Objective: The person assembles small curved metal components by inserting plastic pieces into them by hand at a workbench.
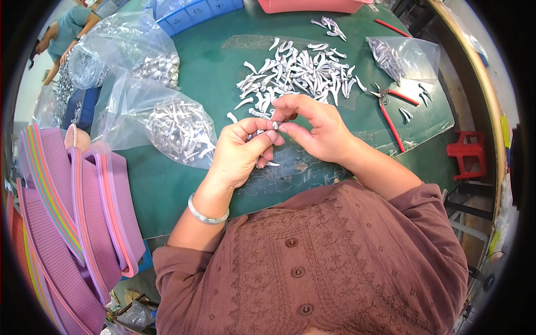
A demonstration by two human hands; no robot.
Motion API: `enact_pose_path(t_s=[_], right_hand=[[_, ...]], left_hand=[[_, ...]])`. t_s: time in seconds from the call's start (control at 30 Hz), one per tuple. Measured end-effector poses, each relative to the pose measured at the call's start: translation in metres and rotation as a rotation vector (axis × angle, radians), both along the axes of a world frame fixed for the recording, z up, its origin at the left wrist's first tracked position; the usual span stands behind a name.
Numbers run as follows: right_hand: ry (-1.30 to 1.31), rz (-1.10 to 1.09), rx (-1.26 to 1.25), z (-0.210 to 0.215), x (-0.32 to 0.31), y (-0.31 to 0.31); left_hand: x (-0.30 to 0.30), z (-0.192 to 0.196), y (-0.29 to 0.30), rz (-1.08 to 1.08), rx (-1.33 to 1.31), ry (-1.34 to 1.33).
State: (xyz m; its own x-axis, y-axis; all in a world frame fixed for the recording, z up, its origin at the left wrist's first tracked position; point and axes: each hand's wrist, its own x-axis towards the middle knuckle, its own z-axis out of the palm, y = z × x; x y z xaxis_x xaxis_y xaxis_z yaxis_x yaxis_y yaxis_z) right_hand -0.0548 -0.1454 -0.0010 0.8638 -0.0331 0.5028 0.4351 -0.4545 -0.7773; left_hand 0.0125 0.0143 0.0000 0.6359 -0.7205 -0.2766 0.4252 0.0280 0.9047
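My left hand [243, 148] is closed in a pinch around a small silver metal piece [274, 126], held just above the green table [184, 192]. My right hand [315, 128] meets it there, thumb and fingertips pressed on the same piece. Fingers partly cover the piece, so its full shape is hidden. Right beyond both hands spreads a loose pile of curved silver metal parts [312, 75]. A clear bag of similar slim silver parts [178, 125] lies open to the left of my left hand. One loose part [272, 164] rests under my left hand.
Red-handled pliers [393, 111] lie at the right, near another bag of metal parts [388, 58]. A bag of rounded silver pieces [159, 70], a blue bin [198, 14] and a pink basket [312, 5] stand farther back. Purple baskets [100, 212] stack at left; a person [67, 33] bends beyond.
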Motion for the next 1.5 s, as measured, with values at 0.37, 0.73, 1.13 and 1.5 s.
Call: enact_pose_path(t_s=[0.37,0.73,1.13,1.5], right_hand=[[0.066,0.024,0.075,-0.002,-0.002,-0.002],[-0.002,-0.014,0.001,0.000,-0.001,0.000],[-0.587,-0.912,0.134,0.061,-0.048,-0.128],[-0.424,-1.068,-0.130,0.056,-0.058,-0.168]], left_hand=[[0.001,0.000,0.002,-0.029,-0.060,0.094],[-0.001,0.000,-0.001,0.012,0.033,-0.053],[0.000,-0.002,-0.002,0.029,-0.032,0.020],[0.004,0.002,-0.003,0.076,-0.047,0.061]])
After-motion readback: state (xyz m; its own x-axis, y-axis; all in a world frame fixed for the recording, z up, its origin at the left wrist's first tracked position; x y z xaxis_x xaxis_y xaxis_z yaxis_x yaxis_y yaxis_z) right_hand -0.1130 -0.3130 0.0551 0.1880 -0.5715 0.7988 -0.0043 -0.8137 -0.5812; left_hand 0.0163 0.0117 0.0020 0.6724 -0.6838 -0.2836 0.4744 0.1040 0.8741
